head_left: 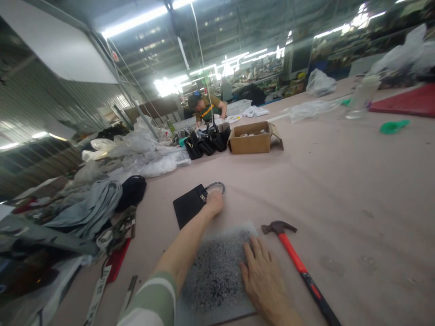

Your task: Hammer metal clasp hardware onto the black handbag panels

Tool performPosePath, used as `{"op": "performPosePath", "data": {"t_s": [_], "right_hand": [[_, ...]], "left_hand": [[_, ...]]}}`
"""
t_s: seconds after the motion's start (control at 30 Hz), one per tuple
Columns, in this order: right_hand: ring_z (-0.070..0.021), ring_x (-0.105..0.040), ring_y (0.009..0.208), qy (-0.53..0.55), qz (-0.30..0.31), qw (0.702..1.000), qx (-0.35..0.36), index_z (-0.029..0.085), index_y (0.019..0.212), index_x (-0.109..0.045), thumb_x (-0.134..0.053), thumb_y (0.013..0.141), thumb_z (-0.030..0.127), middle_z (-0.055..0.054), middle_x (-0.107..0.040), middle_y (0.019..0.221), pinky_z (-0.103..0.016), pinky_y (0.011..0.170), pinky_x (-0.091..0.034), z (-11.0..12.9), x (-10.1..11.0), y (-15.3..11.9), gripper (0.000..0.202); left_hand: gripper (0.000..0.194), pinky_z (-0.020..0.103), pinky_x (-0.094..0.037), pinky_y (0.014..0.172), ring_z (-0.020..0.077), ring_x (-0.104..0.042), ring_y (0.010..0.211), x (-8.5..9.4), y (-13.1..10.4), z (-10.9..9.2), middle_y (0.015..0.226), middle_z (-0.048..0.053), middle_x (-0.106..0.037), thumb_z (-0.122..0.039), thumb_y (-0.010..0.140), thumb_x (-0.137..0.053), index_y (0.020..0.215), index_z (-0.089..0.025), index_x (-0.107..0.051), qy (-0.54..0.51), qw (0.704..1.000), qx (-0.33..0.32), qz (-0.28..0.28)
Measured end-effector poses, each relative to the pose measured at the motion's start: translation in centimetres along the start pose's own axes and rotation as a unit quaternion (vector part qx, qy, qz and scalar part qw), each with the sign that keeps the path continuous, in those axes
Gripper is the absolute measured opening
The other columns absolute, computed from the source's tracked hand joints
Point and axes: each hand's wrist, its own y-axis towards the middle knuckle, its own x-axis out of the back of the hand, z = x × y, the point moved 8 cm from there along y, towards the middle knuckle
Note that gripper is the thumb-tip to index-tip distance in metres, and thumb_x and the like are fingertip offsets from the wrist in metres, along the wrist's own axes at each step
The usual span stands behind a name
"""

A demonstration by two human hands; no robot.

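Observation:
A small flat black handbag point(189, 206) with a metal clasp and a looped handle lies on the table in front of me. My left hand point(215, 202) reaches forward to it, closed at the handle; its fingertips are mostly hidden. Resting flat with fingers spread, my right hand point(264, 274) touches the right side of a worn, speckled grey board point(219, 271). Just right of that hand is a claw hammer point(295, 253) with a red and black grip, its head pointing away from me.
Several black bags point(205, 144) stand by an open cardboard box point(250, 141) farther back. Clear plastic wrap point(149, 156) and grey cloth point(90, 206) pile up at left. A green scoop point(393, 127) and a red sheet point(406, 102) lie at right. Beyond the box, a person point(207, 108) bends over work.

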Motion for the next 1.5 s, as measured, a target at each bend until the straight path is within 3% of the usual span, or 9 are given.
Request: {"op": "performPosePath", "data": {"t_s": [0.23, 0.4, 0.57, 0.63, 0.7, 0.87, 0.97, 1.2, 1.5], "right_hand": [[-0.0377, -0.049, 0.137, 0.100, -0.001, 0.995, -0.005, 0.012, 0.137, -0.056, -0.050, 0.096, 0.030, -0.020, -0.056, 0.146, -0.055, 0.104, -0.047, -0.3, 1.4, 0.2, 0.045], [-0.0339, -0.054, 0.131, 0.259, -0.076, 0.958, -0.094, 0.010, 0.139, -0.051, -0.042, 0.099, 0.038, -0.022, -0.059, 0.139, -0.057, 0.108, -0.046, -2.9, 1.8, 0.1, 0.049], [-0.0269, -0.058, 0.126, 0.447, -0.082, 0.865, -0.213, 0.018, 0.134, -0.054, -0.039, 0.102, 0.045, -0.015, -0.061, 0.134, -0.052, 0.110, -0.046, -5.9, 1.2, -0.7, 0.045], [-0.0250, -0.061, 0.122, 0.488, -0.086, 0.833, -0.249, 0.020, 0.130, -0.057, -0.037, 0.103, 0.047, -0.014, -0.063, 0.131, -0.049, 0.108, -0.048, -6.8, 1.2, -1.1, 0.043], [-0.0250, -0.061, 0.121, 0.480, -0.075, 0.840, -0.240, 0.020, 0.128, -0.058, -0.039, 0.103, 0.048, -0.014, -0.063, 0.130, -0.048, 0.108, -0.048, -6.8, 1.5, -1.1, 0.042], [-0.0293, -0.058, 0.122, 0.348, -0.052, 0.935, -0.049, 0.019, 0.130, -0.057, -0.049, 0.098, 0.045, -0.016, -0.063, 0.129, -0.053, 0.110, -0.044, -3.7, 3.5, 0.6, 0.042], [-0.0343, -0.054, 0.127, 0.261, -0.024, 0.963, 0.068, 0.018, 0.128, -0.060, -0.056, 0.095, 0.044, -0.019, -0.061, 0.133, -0.057, 0.109, -0.042, -0.6, 4.4, 1.1, 0.042], [-0.0362, -0.040, 0.143, 0.140, 0.175, 0.943, 0.247, 0.020, 0.137, -0.059, -0.067, 0.085, 0.037, -0.015, -0.050, 0.152, -0.062, 0.118, -0.024, 7.1, 2.2, -0.2, 0.056], [-0.0366, -0.035, 0.147, 0.126, 0.197, 0.924, 0.303, 0.018, 0.141, -0.057, -0.069, 0.085, 0.043, -0.017, -0.046, 0.156, -0.061, 0.118, -0.027, 7.3, 1.2, -0.6, 0.062]], "left_hand": [[0.032, 0.037, -0.051, 0.098, 0.0297, -0.066, 0.112, 4.6, -2.4, 1.4, 0.113, 0.015, -0.072, -0.008, 0.080, -0.058, 0.109, -0.015, -0.068, -0.003, 1.000, -0.005, 0.000], [0.030, 0.037, -0.054, 0.090, 0.0249, -0.064, 0.101, 8.0, -14.4, 1.9, 0.102, 0.011, -0.067, 0.000, 0.075, -0.050, 0.097, -0.016, -0.063, -0.048, 0.984, -0.130, -0.110], [0.030, 0.032, -0.057, 0.085, 0.0217, -0.062, 0.098, 2.4, -29.7, -1.3, 0.100, 0.010, -0.065, 0.005, 0.079, -0.043, 0.092, -0.016, -0.060, -0.098, 0.963, -0.241, -0.072], [0.028, 0.034, -0.058, 0.090, 0.0227, -0.063, 0.100, -0.5, -33.5, -2.5, 0.097, 0.009, -0.065, 0.004, 0.081, -0.043, 0.090, -0.016, -0.060, -0.079, 0.959, -0.264, -0.070], [0.027, 0.039, -0.057, 0.099, 0.0243, -0.063, 0.108, -2.3, -35.8, -3.1, 0.099, 0.010, -0.065, 0.002, 0.083, -0.043, 0.092, -0.016, -0.062, -0.057, 0.953, -0.282, -0.089], [0.025, 0.043, -0.051, 0.110, 0.0243, -0.062, 0.117, -3.6, -36.4, -2.3, 0.104, 0.010, -0.067, -0.001, 0.086, -0.045, 0.093, -0.017, -0.063, -0.045, 0.954, -0.284, -0.089], [0.019, 0.045, -0.051, 0.109, 0.0256, -0.062, 0.114, -3.6, -36.2, -2.2, 0.104, 0.010, -0.066, -0.004, 0.088, -0.048, 0.092, -0.016, -0.062, -0.033, 0.948, -0.305, -0.083], [0.017, 0.046, -0.051, 0.107, 0.0266, -0.063, 0.109, -3.7, -36.1, -2.7, 0.101, 0.011, -0.065, -0.010, 0.095, -0.045, 0.093, -0.013, -0.062, -0.032, 0.935, -0.322, -0.144], [0.026, 0.042, -0.052, 0.112, 0.0258, -0.063, 0.124, -4.3, -36.5, -1.7, 0.113, 0.016, -0.069, -0.007, 0.099, -0.039, 0.101, -0.009, -0.065, -0.109, 0.921, -0.308, -0.210]]}}
